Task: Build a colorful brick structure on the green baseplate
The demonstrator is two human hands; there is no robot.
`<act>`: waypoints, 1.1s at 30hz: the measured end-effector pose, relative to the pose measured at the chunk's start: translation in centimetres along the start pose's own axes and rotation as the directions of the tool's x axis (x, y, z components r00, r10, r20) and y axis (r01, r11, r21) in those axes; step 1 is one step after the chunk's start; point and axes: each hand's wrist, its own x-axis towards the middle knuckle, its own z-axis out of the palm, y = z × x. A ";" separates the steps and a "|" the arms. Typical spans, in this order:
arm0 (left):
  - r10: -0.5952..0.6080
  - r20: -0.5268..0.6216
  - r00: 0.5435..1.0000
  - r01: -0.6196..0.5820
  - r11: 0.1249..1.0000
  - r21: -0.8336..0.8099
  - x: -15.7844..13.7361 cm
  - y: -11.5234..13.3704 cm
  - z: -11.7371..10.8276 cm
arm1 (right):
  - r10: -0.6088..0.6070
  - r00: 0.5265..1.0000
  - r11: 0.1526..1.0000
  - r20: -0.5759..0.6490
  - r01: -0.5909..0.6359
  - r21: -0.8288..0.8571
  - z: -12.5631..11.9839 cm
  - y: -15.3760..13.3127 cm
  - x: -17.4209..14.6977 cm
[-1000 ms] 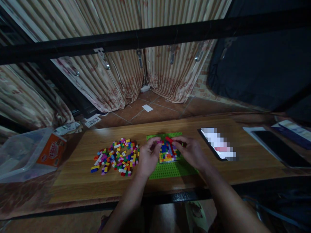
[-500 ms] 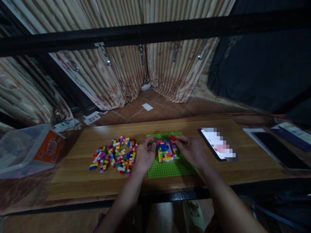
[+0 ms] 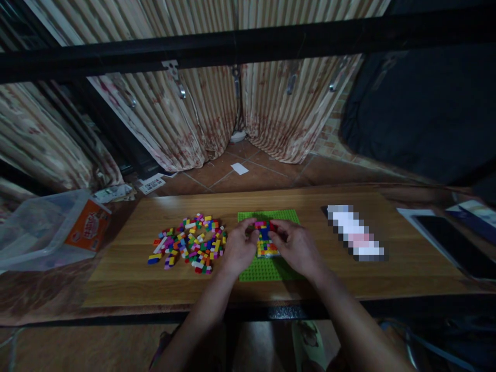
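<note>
A flat block of colourful toy bricks (image 3: 265,239) sits on a green baseplate (image 3: 259,271), partly covered by my hands. At its left edge is my left hand (image 3: 241,245), fingers bent, with a gap between thumb and forefinger and nothing seen in it; whether it touches the block is hard to tell. Over the block's right side, my right hand (image 3: 296,245) pinches a red brick (image 3: 273,226) near the upper right corner. The fingers hide most of that brick, and I cannot tell if it is seated. Many loose bricks (image 3: 203,245) lie spread to the left.
A wooden board (image 3: 127,279) bears all this. Right of the baseplate lies a phone-like device (image 3: 354,232), blurred out. A dark tablet-like slab (image 3: 453,243) lies farther right. On the left stands a clear plastic bin (image 3: 46,227) with an orange label.
My right hand has moved left and inward over the block with the red brick. My left hand has come closer to the block's left edge. The view has shifted slightly.
</note>
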 end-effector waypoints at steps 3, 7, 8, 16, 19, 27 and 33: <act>0.007 0.001 1.000 -0.007 1.000 0.007 0.0 0.0 0.0 | 0.005 1.000 1.000 0.030 -0.005 0.024 -0.1 0.1 0.0; -0.021 0.012 1.000 0.021 1.000 -0.006 -0.1 0.1 0.0 | 0.030 0.998 0.994 0.058 -0.036 0.102 -0.3 0.6 0.1; -0.023 0.009 1.000 0.023 1.000 -0.005 -0.2 0.2 0.0 | 0.036 0.998 0.992 0.053 -0.042 0.122 -0.3 0.8 0.1; 0.025 -0.006 1.000 -0.025 0.998 0.057 -0.3 0.0 0.0 | -0.057 0.994 0.997 -0.096 0.062 0.045 -0.4 1.9 1.0; 0.090 -0.003 0.996 -0.089 0.992 0.086 -0.5 0.1 0.2 | -0.091 0.994 0.995 -0.054 0.093 0.029 0.1 2.2 1.2; 0.165 0.032 0.986 -0.168 0.967 0.193 -1.0 0.8 1.2 | -0.066 0.998 0.991 0.024 0.063 0.118 0.7 2.5 1.2; 0.155 -0.029 0.988 -0.147 0.972 0.185 -1.1 0.3 2.2 | -0.013 0.998 0.986 0.058 0.003 0.165 0.7 2.6 1.2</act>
